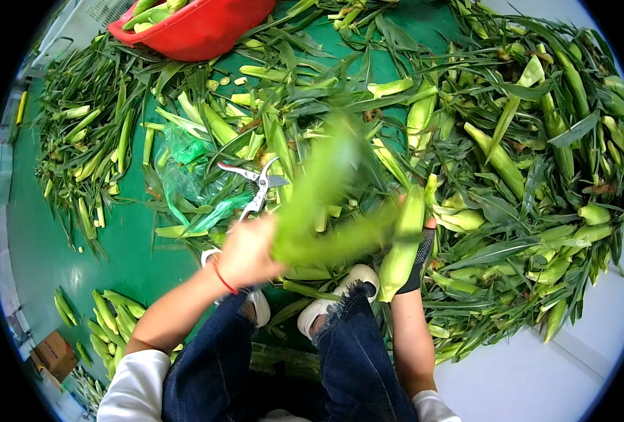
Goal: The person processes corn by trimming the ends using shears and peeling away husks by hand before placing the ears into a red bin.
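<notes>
My left hand (250, 245), with a red cord at the wrist, is closed on green corn husk leaves (312, 204). They are smeared by motion and stretch up and across to the right. In my right hand (422, 257), which wears a black fingerless glove, is a pale green ear of corn (402, 243), tilted with its lower end toward me. The ear covers most of those fingers. Just beyond my left hand are pruning shears (257, 184) with red and white handles, their jaws apart; I cannot tell whether the hand touches them.
A red basin (203, 28) with ears stands at the far left. Husks and unpeeled corn (523, 176) heap up on the right, and more leaves (90, 133) lie left. Green plastic bags (189, 169) lie mid-left. Trimmed ears (111, 323) are piled near left, beside a cardboard box (55, 354).
</notes>
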Demonstrator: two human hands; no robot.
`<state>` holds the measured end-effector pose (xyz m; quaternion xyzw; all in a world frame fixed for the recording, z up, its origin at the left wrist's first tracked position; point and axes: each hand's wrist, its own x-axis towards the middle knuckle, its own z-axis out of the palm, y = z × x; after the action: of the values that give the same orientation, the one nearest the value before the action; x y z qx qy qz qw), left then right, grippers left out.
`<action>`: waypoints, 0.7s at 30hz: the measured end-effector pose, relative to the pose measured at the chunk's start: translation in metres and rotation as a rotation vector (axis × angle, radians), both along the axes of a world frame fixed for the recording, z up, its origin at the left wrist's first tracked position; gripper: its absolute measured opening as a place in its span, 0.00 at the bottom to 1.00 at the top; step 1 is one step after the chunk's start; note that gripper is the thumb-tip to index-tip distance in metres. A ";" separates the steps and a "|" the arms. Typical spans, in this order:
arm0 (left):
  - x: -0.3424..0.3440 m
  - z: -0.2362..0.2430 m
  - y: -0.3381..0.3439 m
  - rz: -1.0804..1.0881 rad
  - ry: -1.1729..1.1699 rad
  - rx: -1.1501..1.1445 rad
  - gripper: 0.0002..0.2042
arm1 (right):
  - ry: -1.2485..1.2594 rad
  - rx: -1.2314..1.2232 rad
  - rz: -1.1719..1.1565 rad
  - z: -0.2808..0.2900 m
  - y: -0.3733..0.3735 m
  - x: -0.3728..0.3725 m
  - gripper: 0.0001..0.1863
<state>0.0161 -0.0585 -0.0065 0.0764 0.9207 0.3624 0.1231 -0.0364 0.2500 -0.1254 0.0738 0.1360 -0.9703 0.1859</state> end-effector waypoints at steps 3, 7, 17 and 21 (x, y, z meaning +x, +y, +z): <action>-0.041 -0.018 -0.037 0.607 0.029 0.444 0.25 | 0.025 -0.058 -0.065 -0.006 0.006 -0.005 0.45; -0.060 -0.061 -0.096 0.606 0.347 -0.215 0.37 | -0.074 0.067 0.024 0.008 -0.002 0.003 0.44; -0.022 -0.109 -0.075 -0.111 0.143 -0.489 0.47 | -0.394 0.519 0.112 0.049 -0.050 0.014 0.31; -0.036 -0.100 -0.077 -0.109 0.053 -0.416 0.39 | -0.173 0.541 0.209 0.067 -0.058 0.019 0.36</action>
<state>-0.0202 -0.1354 -0.1065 0.1082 0.9730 0.1554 0.1315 -0.0175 0.1919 -0.0586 0.1886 0.3802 -0.8646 0.2691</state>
